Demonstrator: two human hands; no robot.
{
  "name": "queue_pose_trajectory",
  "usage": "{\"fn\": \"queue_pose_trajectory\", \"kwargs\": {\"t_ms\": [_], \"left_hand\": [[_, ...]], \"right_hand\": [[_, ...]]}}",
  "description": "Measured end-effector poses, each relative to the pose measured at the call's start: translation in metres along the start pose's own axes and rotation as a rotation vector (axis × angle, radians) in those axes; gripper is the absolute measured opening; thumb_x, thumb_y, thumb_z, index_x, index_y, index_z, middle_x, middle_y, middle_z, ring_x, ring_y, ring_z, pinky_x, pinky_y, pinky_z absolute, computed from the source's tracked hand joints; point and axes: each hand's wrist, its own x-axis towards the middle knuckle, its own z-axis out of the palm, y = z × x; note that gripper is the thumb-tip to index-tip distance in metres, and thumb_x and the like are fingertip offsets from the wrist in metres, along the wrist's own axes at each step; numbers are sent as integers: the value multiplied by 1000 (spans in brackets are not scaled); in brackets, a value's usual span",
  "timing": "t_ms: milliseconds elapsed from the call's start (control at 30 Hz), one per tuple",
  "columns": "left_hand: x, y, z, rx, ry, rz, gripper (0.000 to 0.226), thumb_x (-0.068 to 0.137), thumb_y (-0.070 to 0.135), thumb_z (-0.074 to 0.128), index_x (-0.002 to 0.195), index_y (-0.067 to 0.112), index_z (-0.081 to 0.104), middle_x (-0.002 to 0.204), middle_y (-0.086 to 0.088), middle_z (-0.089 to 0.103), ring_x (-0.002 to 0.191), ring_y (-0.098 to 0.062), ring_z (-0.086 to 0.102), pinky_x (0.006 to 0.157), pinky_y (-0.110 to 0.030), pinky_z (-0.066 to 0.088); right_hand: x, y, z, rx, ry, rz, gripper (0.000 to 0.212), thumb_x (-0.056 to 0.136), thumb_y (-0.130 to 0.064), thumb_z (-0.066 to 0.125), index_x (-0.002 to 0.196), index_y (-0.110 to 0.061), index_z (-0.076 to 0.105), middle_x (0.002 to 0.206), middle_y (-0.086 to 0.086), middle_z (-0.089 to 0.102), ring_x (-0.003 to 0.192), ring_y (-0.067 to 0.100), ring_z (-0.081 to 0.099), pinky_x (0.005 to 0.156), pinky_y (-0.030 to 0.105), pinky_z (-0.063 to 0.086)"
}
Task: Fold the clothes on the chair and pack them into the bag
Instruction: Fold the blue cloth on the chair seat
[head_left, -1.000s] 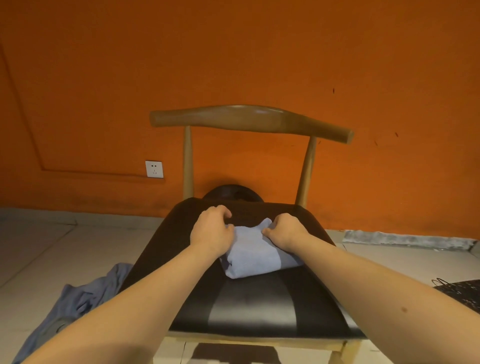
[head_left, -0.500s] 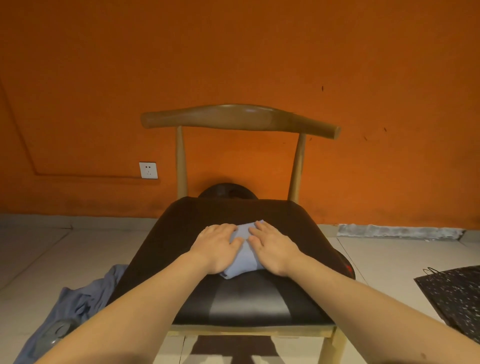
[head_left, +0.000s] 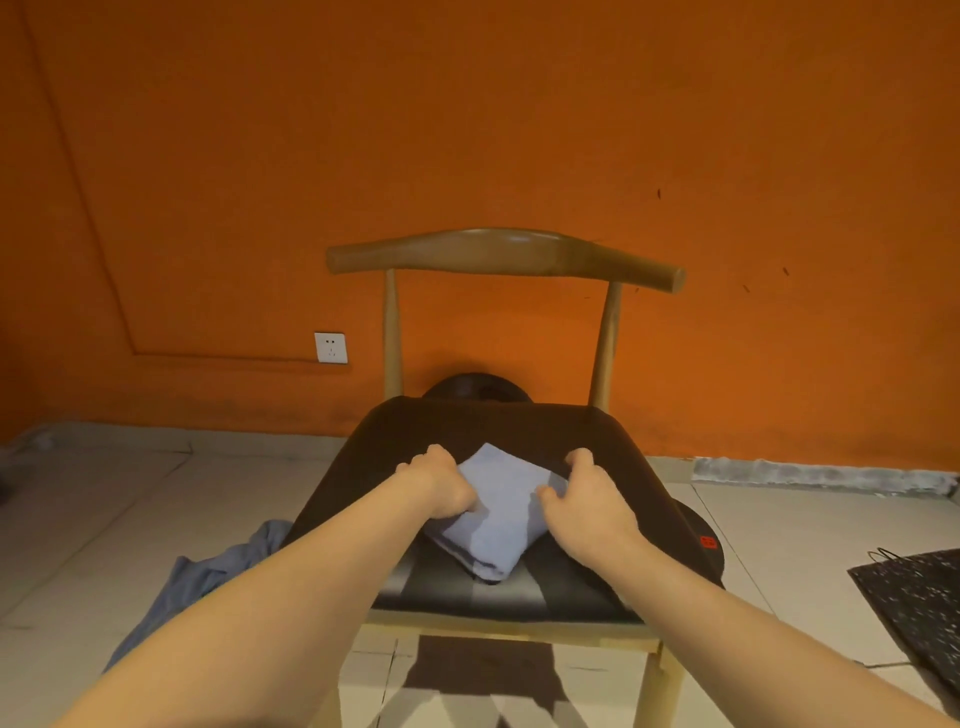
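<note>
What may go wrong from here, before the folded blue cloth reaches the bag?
1. The left hand and right hand grip the folded light-blue cloth only at its sides; lifted so, its layers may sag open.
2. The black speckled bag lies flat on the floor at the right, so one hand may have to release the cloth to open it.

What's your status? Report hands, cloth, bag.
Gripping folded cloth with left hand and right hand, on chair. Not packed; bag on floor at right. Second garment on floor at left.
</note>
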Motion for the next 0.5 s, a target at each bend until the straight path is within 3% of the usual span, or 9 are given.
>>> {"fn": "queue_pose_trajectory", "kwargs": {"t_ms": [167,267,300,367,500], "left_hand": [[-33,-11,-11,-8,-138,-114,90,91,45,74,156,6,25,154,-16,39,135,-36,47,112,-45,42],[-42,-20,-5,-94,-122,-143,82,90,41,75,151,7,34,136,-15,50,121,-32,55,107,-41,48],[-46,-22,-3,-122,-110,-147,82,88,41,77,150,7,36,131,-14,51,116,-31,56,104,-40,49],[-56,-31,-2,-168,-89,-158,88,86,41,80,152,6,33,138,-17,51,121,-34,56,99,-40,48],[-77,-60,-5,-421,-79,-211,93,86,42,79,154,3,28,150,-19,44,132,-37,51,110,-45,44]], "right_hand": [[-23,-11,1,14,-177,96,60,96,-55,56,137,-14,37,113,3,61,88,22,67,78,43,62],[-31,-28,-2,166,-249,185,66,90,-53,67,134,-11,42,113,6,61,85,23,67,75,40,64],[-35,-33,-2,215,-281,204,58,89,-48,72,125,-10,48,109,8,63,85,24,67,76,41,64],[-43,-43,-3,323,-360,237,31,89,-31,76,103,-12,56,100,13,64,87,27,67,78,40,64],[-64,-66,-4,513,-485,269,16,90,-16,72,96,-12,58,100,11,63,89,26,65,72,37,62]]}}
